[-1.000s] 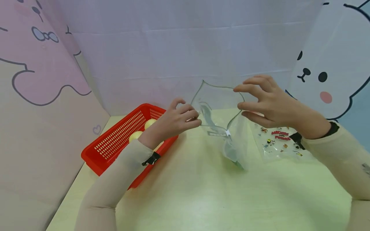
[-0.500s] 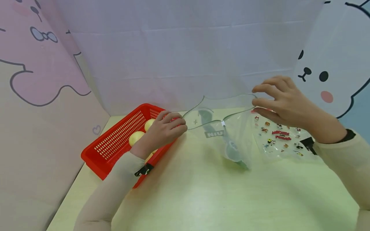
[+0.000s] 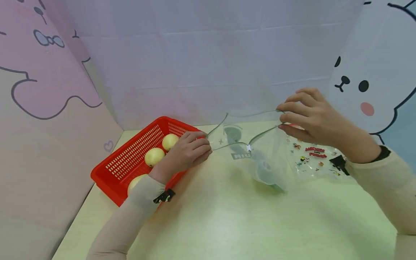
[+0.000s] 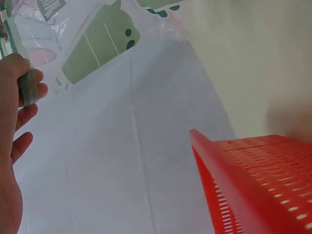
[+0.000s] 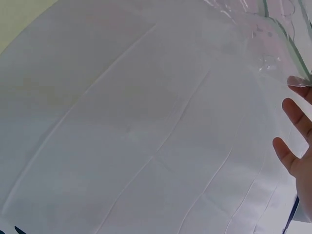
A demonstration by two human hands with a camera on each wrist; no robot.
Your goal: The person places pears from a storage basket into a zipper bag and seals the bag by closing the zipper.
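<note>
A clear zip bag (image 3: pixel 264 171) with green printing and a white slider (image 3: pixel 249 147) hangs over the table, its mouth spread wide. My left hand (image 3: pixel 186 153) pinches the left end of the rim. At the opposite end, my right hand (image 3: pixel 315 119) holds the rim between thumb and fingertips. In the left wrist view, the thumb and fingers of the left hand (image 4: pixel 14 97) grip the green zip strip. The right wrist view catches the right hand (image 5: pixel 298 129) at its edge, fingertips on the clear film (image 5: pixel 265 46).
A red plastic basket (image 3: pixel 125 155) stands to the left, partly behind my left arm. Pale yellow round fruits (image 3: pixel 154 157) lie in it. Another clear bag with cartoon prints (image 3: pixel 308 162) lies flat at the right. A pale printed cloth (image 3: pixel 201 61) hangs behind the table.
Both hands have drawn apart, left and right, stretching the bag's mouth wider and lower. In the last half second the right hand has come slightly back left.
</note>
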